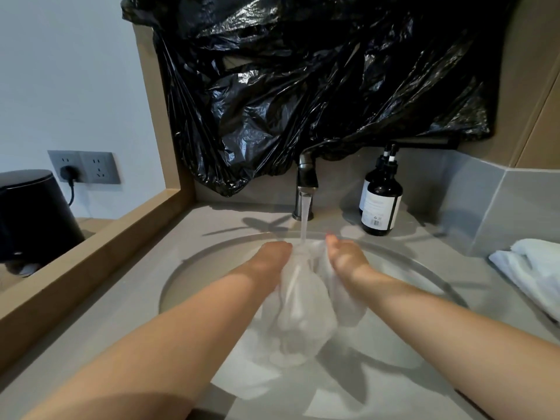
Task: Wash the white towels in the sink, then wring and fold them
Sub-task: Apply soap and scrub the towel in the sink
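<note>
A wet towel [298, 301] hangs over the sink [188, 277], its long axis running from the running tap [306, 183] down toward the near rim, its bunched top end gripped by the left hand [272, 253] and right hand [345, 257], fingers curled into the cloth, just beside each other.

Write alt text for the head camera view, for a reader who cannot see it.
The left hand and right hand grip a white towel under water running from the tap into a round sink. Two dark bottles stand right of the tap, a second towel lies on the counter, and black plastic sheeting hangs above.
</note>
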Motion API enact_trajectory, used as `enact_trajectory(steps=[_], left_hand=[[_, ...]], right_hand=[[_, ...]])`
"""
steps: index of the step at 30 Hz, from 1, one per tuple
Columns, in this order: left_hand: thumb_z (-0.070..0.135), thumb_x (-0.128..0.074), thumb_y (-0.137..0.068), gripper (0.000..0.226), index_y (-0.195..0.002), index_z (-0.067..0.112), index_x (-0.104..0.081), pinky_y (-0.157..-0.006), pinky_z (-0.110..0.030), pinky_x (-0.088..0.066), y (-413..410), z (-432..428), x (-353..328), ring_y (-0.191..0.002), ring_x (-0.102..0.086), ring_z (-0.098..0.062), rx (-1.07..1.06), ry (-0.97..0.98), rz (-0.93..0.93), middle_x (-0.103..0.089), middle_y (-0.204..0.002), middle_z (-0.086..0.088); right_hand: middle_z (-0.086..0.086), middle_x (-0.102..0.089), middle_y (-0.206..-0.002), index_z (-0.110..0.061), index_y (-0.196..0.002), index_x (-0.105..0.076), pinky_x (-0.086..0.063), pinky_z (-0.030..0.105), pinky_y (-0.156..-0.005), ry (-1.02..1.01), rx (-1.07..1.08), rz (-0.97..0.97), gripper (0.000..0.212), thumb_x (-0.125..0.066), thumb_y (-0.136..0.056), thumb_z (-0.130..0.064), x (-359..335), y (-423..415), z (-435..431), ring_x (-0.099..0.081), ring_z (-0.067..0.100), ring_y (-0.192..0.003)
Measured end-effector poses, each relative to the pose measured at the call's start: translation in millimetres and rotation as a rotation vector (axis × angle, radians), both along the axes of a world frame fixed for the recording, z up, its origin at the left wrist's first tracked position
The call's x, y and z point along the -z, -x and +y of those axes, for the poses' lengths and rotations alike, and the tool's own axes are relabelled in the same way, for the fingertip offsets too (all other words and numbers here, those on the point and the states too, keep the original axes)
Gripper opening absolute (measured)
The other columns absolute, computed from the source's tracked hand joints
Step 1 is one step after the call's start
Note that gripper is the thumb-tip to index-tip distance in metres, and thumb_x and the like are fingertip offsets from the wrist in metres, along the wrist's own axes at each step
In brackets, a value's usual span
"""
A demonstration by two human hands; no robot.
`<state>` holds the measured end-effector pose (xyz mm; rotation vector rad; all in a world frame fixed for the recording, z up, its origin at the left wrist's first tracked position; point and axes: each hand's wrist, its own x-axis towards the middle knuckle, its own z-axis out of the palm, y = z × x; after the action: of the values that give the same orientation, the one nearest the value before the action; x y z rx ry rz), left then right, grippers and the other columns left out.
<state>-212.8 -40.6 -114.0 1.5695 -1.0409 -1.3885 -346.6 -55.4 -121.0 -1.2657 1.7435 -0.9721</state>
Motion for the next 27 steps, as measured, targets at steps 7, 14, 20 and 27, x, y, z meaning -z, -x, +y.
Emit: enact_trajectory(steps=[7, 14, 20, 27], left_hand=[[0.022, -0.043, -0.102, 0.028, -0.098, 0.005, -0.065, -0.075, -0.031, -0.05, 3.3, 5.9, -3.1, -0.077, -0.06, -0.024, -0.027, 0.033, 0.157, -0.064, -0.083, -0.01], [0.037, -0.048, -0.102, 0.033, -0.102, 0.007, -0.063, -0.085, -0.038, -0.053, 3.2, -7.0, -0.4, -0.087, -0.064, -0.027, -0.091, 0.019, 0.179, -0.067, -0.094, -0.011], [0.037, -0.045, -0.103, 0.038, -0.096, 0.008, -0.069, -0.088, -0.036, -0.05, 1.7, -11.9, 8.2, -0.082, -0.065, -0.027, -0.079, 0.057, 0.222, -0.07, -0.087, -0.011], [0.042, -0.054, -0.097, 0.042, -0.114, 0.004, -0.061, -0.092, -0.047, -0.053, -5.5, -10.5, 2.9, -0.096, -0.066, -0.034, -0.044, 0.011, 0.308, -0.069, -0.102, -0.017]], right_hand=[[0.001, -0.056, -0.098, -0.018, -0.1, -0.051, -0.038, 0.029, -0.076, 0.147, 0.027, 0.112, 0.024, -0.035, -0.099, -0.036, 12.4, -35.2, 17.0, -0.057, 0.026, -0.094], [0.007, -0.055, -0.082, -0.014, -0.083, -0.054, -0.034, 0.026, -0.074, 0.12, 0.103, -0.077, 0.019, -0.045, -0.098, -0.022, -6.1, 3.5, -0.1, -0.049, 0.024, -0.083], [-0.003, -0.052, -0.081, -0.017, -0.088, -0.045, -0.033, 0.03, -0.069, 0.282, -0.045, 0.26, 0.029, -0.031, -0.102, -0.04, 5.3, -37.4, 29.5, -0.051, 0.025, -0.083], [0.016, -0.061, -0.108, -0.008, -0.098, -0.058, -0.041, 0.032, -0.085, 0.206, -0.006, 0.156, 0.027, -0.036, -0.101, -0.024, 0.1, -2.0, -5.3, -0.055, 0.031, -0.101]])
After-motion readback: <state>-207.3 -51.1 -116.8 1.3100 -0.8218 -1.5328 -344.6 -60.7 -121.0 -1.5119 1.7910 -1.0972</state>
